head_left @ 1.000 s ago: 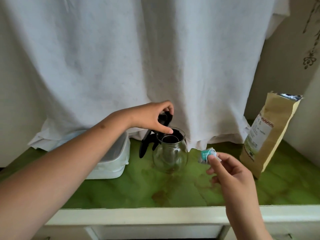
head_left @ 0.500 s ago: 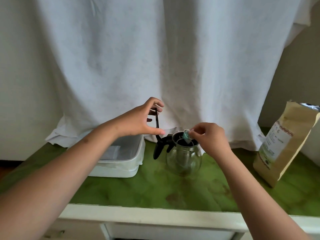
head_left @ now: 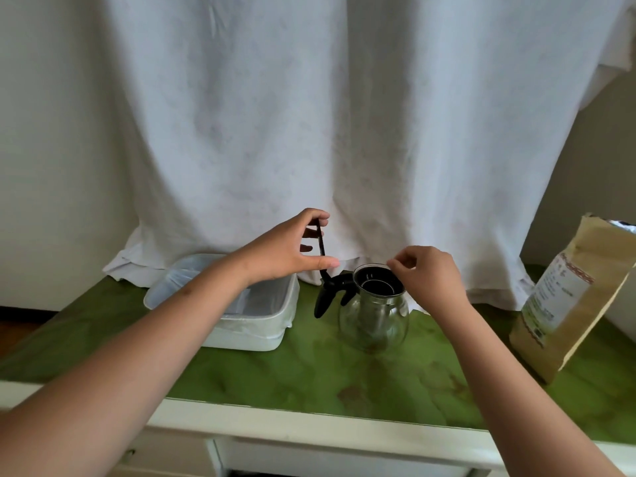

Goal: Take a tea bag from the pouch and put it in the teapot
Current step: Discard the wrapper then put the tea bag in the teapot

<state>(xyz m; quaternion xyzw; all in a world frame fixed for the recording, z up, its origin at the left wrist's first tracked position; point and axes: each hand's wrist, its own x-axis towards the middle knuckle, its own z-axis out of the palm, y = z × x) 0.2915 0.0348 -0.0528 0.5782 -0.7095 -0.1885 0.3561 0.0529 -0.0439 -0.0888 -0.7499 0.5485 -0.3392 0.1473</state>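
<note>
A glass teapot (head_left: 375,320) with a black handle stands on the green tabletop (head_left: 309,376). My left hand (head_left: 290,251) pinches its black hinged lid (head_left: 321,244) and holds it tipped up, edge-on, so the mouth is uncovered. My right hand (head_left: 425,275) hovers just over the right rim of the mouth, fingers curled together. No tea bag shows in those fingers or inside the pot's dark strainer. The brown paper pouch (head_left: 568,304) stands at the far right with its top torn apart, leaning on the wall.
A white plastic tub (head_left: 272,325) sits just left of the teapot, under my left forearm. A white cloth (head_left: 309,132) hangs behind everything and drapes onto the table. The table's white front edge (head_left: 309,428) runs below.
My right hand carried the teal tea bag from beside the pot to its mouth; the bag is now out of sight. My left hand raised the lid further upright.
</note>
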